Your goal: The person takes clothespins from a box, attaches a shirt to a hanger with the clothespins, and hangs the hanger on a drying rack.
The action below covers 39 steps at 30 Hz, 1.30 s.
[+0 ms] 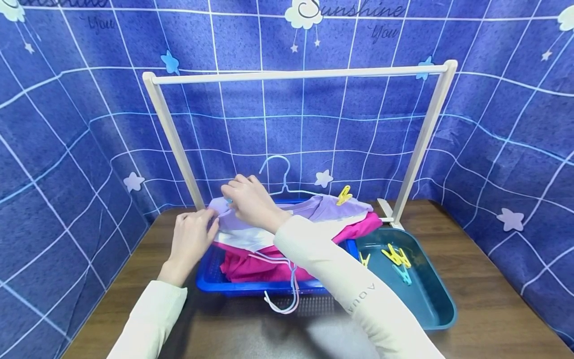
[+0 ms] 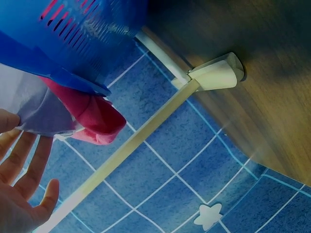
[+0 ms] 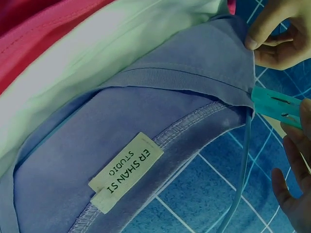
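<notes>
A lavender and white shirt (image 1: 309, 212) lies over the blue basket, with a light blue hanger (image 1: 287, 174) in its neck opening. My left hand (image 1: 193, 234) pinches the shirt's left shoulder edge; the left wrist view shows thumb and fingers at the lavender cloth (image 2: 46, 114). My right hand (image 1: 251, 202) holds a teal clothespin (image 3: 274, 104) between thumb and fingers. Its tip sits on the shirt's shoulder beside the neckline, where the hanger's wire (image 3: 239, 189) comes out. On the other shoulder a yellow clothespin (image 1: 344, 195) is clipped.
Bright pink clothing (image 1: 260, 267) fills the blue basket (image 1: 224, 287). Spare hangers (image 1: 293, 289) hook over its front rim. To the right, a dark teal tray (image 1: 430, 304) holds several yellow and teal clothespins (image 1: 394, 255). Behind stands a wooden rack with a white rail (image 1: 305, 74).
</notes>
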Available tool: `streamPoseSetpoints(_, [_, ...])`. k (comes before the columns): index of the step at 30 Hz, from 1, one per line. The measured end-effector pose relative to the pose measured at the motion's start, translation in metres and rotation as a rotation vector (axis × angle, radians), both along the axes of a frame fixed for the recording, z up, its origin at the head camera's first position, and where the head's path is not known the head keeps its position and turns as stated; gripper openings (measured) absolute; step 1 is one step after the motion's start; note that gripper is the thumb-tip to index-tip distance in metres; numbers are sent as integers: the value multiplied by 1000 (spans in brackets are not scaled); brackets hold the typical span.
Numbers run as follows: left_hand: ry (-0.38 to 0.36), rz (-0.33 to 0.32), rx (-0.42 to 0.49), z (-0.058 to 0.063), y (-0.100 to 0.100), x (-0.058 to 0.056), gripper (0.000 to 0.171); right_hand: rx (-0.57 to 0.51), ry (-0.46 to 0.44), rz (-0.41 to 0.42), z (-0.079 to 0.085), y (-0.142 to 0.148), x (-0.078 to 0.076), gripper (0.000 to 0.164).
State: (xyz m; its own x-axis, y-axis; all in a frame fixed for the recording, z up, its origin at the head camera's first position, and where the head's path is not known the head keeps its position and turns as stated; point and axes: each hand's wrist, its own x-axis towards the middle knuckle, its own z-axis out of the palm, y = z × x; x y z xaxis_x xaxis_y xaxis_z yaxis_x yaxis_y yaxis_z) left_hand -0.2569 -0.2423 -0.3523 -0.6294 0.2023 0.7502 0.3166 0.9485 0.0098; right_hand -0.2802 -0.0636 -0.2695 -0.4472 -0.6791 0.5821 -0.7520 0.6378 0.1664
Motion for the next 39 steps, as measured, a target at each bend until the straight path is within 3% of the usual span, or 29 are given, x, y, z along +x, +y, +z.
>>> streamPoseSetpoints(39, [-16, -14, 12, -1, -1, 3, 9, 152, -110, -71, 4, -11, -5, 15])
